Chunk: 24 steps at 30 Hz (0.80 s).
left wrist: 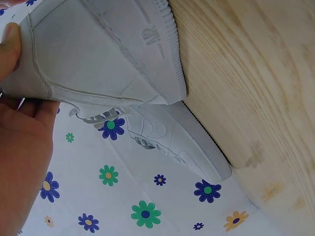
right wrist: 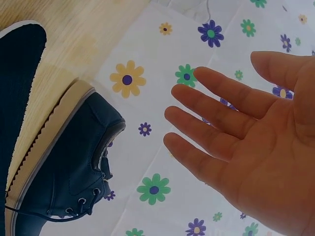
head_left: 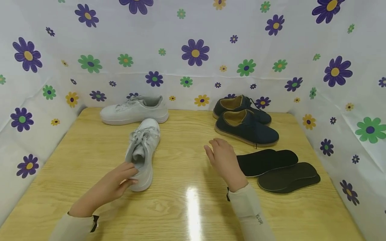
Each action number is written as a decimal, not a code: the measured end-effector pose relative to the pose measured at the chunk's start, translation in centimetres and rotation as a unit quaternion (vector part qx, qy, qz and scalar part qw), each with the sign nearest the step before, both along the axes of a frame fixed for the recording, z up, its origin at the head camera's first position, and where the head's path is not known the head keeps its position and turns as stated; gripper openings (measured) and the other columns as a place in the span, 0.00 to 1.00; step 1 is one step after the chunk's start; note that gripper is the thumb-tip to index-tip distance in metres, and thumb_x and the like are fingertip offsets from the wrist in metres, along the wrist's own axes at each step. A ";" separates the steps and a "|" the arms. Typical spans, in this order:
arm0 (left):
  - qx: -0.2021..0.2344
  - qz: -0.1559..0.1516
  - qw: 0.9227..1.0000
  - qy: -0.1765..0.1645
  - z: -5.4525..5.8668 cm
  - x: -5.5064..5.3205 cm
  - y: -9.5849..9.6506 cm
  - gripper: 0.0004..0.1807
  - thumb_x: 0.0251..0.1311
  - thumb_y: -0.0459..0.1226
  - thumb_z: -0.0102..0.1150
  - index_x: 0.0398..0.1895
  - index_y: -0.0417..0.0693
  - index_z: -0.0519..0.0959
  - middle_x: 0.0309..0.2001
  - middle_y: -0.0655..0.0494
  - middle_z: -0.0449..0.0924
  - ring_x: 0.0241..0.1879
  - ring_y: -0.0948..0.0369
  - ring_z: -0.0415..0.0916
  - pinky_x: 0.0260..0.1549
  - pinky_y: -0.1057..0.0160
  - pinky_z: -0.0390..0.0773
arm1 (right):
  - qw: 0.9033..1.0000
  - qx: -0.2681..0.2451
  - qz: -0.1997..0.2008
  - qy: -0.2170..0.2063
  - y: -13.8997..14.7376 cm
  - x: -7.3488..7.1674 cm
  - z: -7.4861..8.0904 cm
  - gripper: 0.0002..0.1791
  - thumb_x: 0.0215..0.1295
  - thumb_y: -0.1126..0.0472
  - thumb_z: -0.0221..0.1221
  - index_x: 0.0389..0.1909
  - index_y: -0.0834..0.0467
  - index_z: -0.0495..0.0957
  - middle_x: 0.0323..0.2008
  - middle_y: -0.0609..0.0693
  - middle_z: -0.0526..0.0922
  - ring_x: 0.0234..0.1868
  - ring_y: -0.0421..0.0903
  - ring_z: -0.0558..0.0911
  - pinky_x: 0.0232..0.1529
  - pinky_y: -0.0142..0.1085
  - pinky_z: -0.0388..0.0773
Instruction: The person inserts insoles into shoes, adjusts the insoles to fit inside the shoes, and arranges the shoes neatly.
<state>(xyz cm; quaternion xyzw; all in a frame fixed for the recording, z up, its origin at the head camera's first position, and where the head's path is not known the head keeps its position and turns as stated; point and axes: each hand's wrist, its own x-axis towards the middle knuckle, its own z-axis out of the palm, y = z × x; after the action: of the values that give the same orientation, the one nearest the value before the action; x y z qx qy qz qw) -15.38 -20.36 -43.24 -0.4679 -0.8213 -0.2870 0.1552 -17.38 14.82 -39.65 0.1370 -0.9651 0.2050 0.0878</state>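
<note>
White shoe (head_left: 149,157) at 8 o'clock of the head view, heel to 6, toe just past 12, laces tied. Left hand (head_left: 117,181) has it by the heel: narrow pinch on the collar, thumb one side, fingers the other. Sole looks down on the table (head_left: 181,160); can't tell if the heel has any lift. Grey lump in the mouth under the laces, probably bunched tongue

Step in hand, as I read it: steadying the shoe by its heel. To do it well, pinch light and high so the soft back doesn't fold, palm clear of the mouth, bias downward, no shove toward 12. Other white shoe (head_left: 120,113) is right there, side-on, toe to 9; contact can't be told, but a push would likely nudge it

Right hand (head_left: 224,159) at 4-5 o'clock, wide, fingers extended, holding nothing. At its 3: black insoles (head_left: 262,162), overlapping, grey insoles (head_left: 286,177) past them toward 4. At its 1-2: near navy shoe (head_left: 247,132), far navy shoe (head_left: 262,115) behind. Low pass there could snag the loose lace (right wrist: 44,218). Flowered cloth (head_left: 163,30) at 12, behind everything
</note>
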 end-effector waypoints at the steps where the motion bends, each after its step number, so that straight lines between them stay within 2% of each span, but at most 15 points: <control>1: -0.001 0.003 1.000 0.001 0.1 0.1 -0.1 0.15 0.69 0.48 0.43 0.34 0.49 0.74 0.32 0.63 0.64 0.32 0.68 0.59 0.32 0.74 0.60 | 1.000 -0.001 0.003 -0.005 0.0 -0.1 0.0 0.22 0.74 0.53 0.50 0.54 0.68 0.75 0.54 0.63 0.76 0.59 0.59 0.73 0.60 0.52 0.67; 6: -0.026 0.030 0.999 0.003 0.4 0.4 -0.2 0.17 0.68 0.50 0.43 0.35 0.47 0.74 0.33 0.64 0.67 0.32 0.68 0.62 0.32 0.73 0.65 | 0.997 -0.034 0.021 -0.066 1.2 -0.5 0.3 0.22 0.75 0.54 0.48 0.57 0.67 0.74 0.58 0.64 0.74 0.62 0.60 0.70 0.62 0.53 0.65; 9: -0.046 0.040 0.998 0.000 0.7 0.4 -0.2 0.17 0.67 0.51 0.45 0.36 0.47 0.74 0.34 0.64 0.69 0.32 0.69 0.64 0.31 0.70 0.69 | 0.994 -0.060 0.009 -0.091 3.2 -0.9 0.5 0.21 0.75 0.56 0.48 0.58 0.66 0.73 0.60 0.64 0.73 0.63 0.61 0.69 0.62 0.54 0.64; 13: -0.057 0.040 0.998 -0.001 1.0 0.2 -0.2 0.14 0.64 0.48 0.54 0.36 0.46 0.75 0.33 0.64 0.70 0.31 0.69 0.66 0.29 0.67 0.71 | 0.992 -0.070 -0.020 -0.102 6.2 -1.1 0.5 0.19 0.74 0.60 0.49 0.58 0.66 0.75 0.58 0.64 0.75 0.62 0.63 0.70 0.62 0.55 0.64; 16: -0.065 0.041 0.997 0.000 1.5 0.2 -0.2 0.11 0.57 0.42 0.66 0.36 0.47 0.75 0.33 0.64 0.70 0.31 0.69 0.66 0.28 0.66 0.71 | 0.989 -0.073 -0.039 -0.125 7.7 -1.2 0.4 0.18 0.73 0.62 0.50 0.58 0.66 0.75 0.57 0.65 0.75 0.61 0.64 0.70 0.61 0.56 0.64; 20: -0.088 0.058 0.994 -0.005 2.4 0.1 0.1 0.15 0.47 0.35 0.73 0.35 0.48 0.76 0.33 0.64 0.70 0.30 0.68 0.67 0.28 0.64 0.72 | 0.984 -0.076 -0.049 -0.150 8.7 -1.4 0.1 0.17 0.72 0.63 0.52 0.58 0.65 0.76 0.58 0.66 0.73 0.63 0.65 0.68 0.62 0.57 0.62; 24: -0.108 0.070 0.992 -0.018 3.9 -0.2 0.5 0.13 0.46 0.34 0.73 0.33 0.49 0.78 0.31 0.63 0.74 0.29 0.67 0.71 0.28 0.64 0.74 | 0.984 -0.073 -0.042 -0.159 8.8 -1.6 -0.5 0.17 0.70 0.64 0.54 0.56 0.65 0.77 0.59 0.66 0.74 0.63 0.65 0.68 0.61 0.57 0.63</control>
<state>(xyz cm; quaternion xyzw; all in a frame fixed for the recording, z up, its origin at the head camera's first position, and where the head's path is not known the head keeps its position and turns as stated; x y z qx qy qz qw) -15.54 -19.81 -39.32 -0.4182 -0.8809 -0.1931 0.1089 -18.97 23.66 -40.19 0.0549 -0.9542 0.2899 -0.0486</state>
